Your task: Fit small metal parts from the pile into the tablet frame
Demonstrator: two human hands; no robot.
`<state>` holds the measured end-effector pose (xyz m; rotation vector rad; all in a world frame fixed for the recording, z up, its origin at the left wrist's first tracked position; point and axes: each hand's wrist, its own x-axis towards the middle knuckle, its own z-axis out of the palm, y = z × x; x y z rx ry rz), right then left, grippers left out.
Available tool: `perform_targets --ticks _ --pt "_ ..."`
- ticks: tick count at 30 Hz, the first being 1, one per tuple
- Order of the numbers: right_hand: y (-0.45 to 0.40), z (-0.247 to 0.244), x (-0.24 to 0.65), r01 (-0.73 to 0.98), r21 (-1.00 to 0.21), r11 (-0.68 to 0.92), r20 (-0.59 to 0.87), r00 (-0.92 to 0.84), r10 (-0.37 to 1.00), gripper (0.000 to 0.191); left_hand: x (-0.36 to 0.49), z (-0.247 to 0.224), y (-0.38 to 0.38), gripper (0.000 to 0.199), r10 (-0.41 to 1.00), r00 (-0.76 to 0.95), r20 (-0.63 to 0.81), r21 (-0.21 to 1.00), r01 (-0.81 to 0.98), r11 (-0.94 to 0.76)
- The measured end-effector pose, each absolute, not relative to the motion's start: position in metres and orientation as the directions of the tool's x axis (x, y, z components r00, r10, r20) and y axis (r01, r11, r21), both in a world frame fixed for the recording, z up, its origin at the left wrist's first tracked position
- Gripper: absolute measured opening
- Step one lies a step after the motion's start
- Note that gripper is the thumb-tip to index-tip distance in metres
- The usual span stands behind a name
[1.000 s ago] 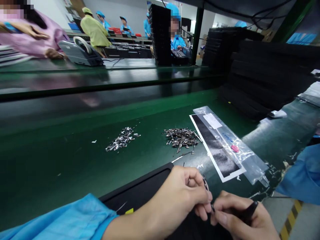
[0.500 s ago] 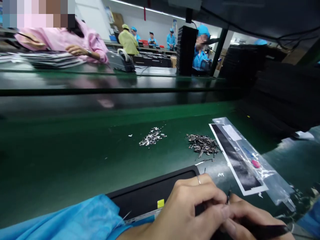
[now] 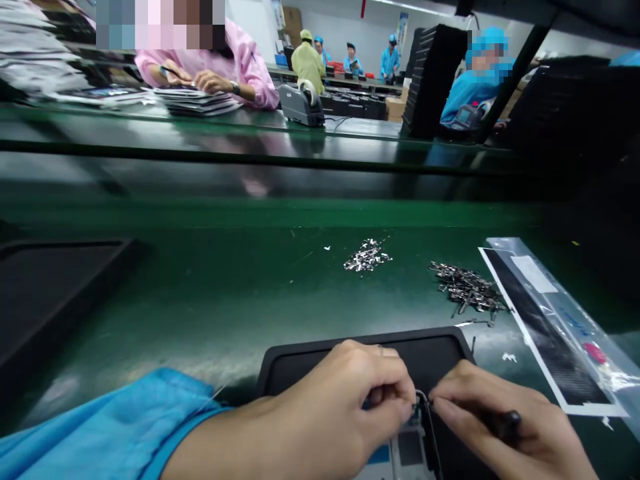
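Note:
My left hand [image 3: 345, 407] and my right hand [image 3: 495, 420] meet at the bottom of the view over a black tray [image 3: 300, 357]. The left fingers pinch a small thin metal part [image 3: 419, 399] at the spot where both hands touch. My right hand grips a slim black tool [image 3: 503, 421] with its tip at that same part. Under the hands lies a flat grey device [image 3: 407, 450], mostly hidden. Two piles of small metal parts lie on the green belt beyond: a bright one [image 3: 367, 255] and a darker one [image 3: 467, 289].
A clear plastic bag over a black-and-white strip [image 3: 555, 327] lies at the right. Another black tray [image 3: 45, 293] sits at the left. Stacks of black trays [image 3: 435, 73] stand behind a raised shelf [image 3: 250, 137]. A person in pink [image 3: 225, 60] and others in blue work beyond it.
The view has swung left, so piles and bag sit further right. My hands have come down over the black tray, still together on the small part and tool.

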<state>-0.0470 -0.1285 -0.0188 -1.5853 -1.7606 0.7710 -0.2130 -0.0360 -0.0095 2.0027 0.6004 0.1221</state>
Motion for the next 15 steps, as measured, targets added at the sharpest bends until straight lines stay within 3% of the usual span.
perform_targets --ticks 3,9,12,15 --pt "-0.124 -0.017 -0.053 0.584 -0.811 -0.002 -0.046 -0.060 0.997 0.017 -0.218 -0.010 -0.038 0.016 0.494 0.869 -0.014 0.807 0.302 -0.508" --pt "-0.120 -0.018 -0.062 0.404 -0.882 -0.243 -0.240 0.060 0.969 0.026 -0.229 -0.023 -0.039 0.023 0.429 0.843 0.323 0.584 0.179 -0.792" --pt "-0.120 -0.020 -0.068 0.413 -0.877 -0.245 -0.210 0.130 0.969 0.027 -0.232 -0.023 -0.038 0.020 0.435 0.845 0.311 0.637 0.154 -0.755" --pt "-0.123 -0.023 -0.074 0.525 -0.836 -0.158 -0.043 0.223 0.974 0.029 -0.233 -0.016 -0.038 0.017 0.459 0.857 0.235 0.723 0.162 -0.671"
